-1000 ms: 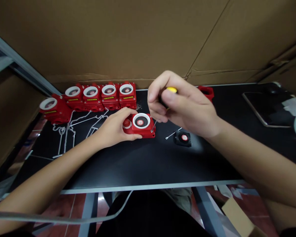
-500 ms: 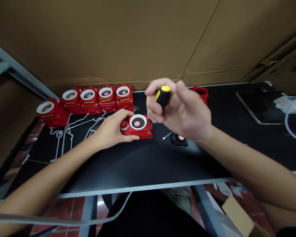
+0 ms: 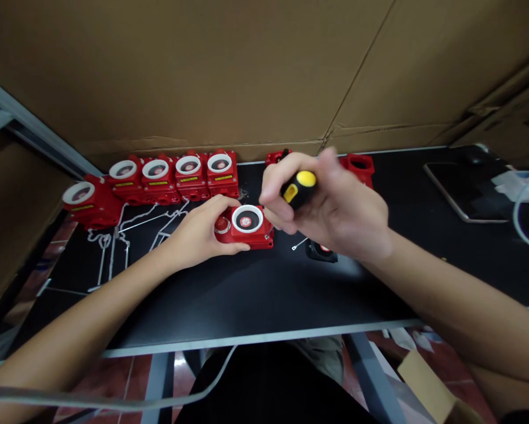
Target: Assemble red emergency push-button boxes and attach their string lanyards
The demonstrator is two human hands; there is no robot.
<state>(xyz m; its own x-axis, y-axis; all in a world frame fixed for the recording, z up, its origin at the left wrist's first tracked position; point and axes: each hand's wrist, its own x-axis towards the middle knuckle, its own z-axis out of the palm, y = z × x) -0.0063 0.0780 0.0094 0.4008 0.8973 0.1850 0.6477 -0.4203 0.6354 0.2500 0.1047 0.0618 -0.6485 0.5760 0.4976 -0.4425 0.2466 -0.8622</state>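
Observation:
A red box with a white ring and a round red-and-white centre (image 3: 246,225) lies on the black table (image 3: 255,294). My left hand (image 3: 198,235) grips its left side, fingers wrapped round it. My right hand (image 3: 335,206) is closed round a black and yellow screwdriver (image 3: 298,188), held just above and to the right of the box. The screwdriver's tip is hidden behind my fingers.
A row of several like red boxes (image 3: 158,176) stands at the back left, with thin white ties (image 3: 127,235) in front. A small black part (image 3: 321,250) and a loose tie lie under my right hand. Open red housings (image 3: 359,165) and a tablet (image 3: 467,191) are farther right. Cardboard (image 3: 246,70) walls the back.
My right hand has turned the screwdriver and shifted a little right and down; its yellow cap now points towards me. My left hand and the box have stayed put.

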